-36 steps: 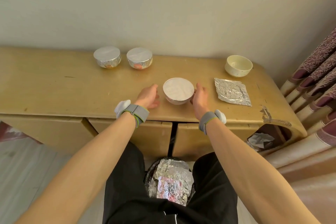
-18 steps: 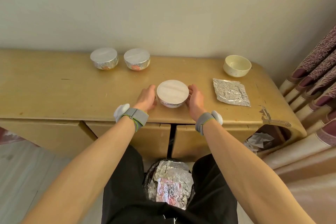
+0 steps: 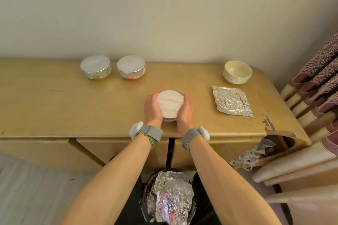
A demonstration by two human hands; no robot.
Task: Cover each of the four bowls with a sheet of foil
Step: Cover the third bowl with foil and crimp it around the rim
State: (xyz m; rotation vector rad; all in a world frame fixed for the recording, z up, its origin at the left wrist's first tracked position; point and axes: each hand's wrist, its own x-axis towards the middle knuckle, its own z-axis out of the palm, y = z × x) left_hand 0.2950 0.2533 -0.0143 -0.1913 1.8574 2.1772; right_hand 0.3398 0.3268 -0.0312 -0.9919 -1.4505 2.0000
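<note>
Foil-covered bowl (image 3: 170, 103) sat near the front edge of the bench (image 3: 73, 107), cupped from both sides. Left hand (image 3: 152, 109) hugged its left side and right hand (image 3: 185, 113) its right. Fingers (image 3: 154, 94) were curled snug against the foil, and both forearms stretched straight in, grey wristbands (image 3: 150, 134) on. Off to the right, well apart, a crinkly foil sheet (image 3: 232, 103) lay flat, with the bare cream bowl (image 3: 237, 72) just behind it. Way back left stood the far-left wrapped bowl (image 3: 95, 66) and the second wrapped bowl (image 3: 131, 66) beside it.

Curtain (image 3: 314, 82) flanks the desk (image 3: 54, 107) (veneer apparently chipped).
</note>
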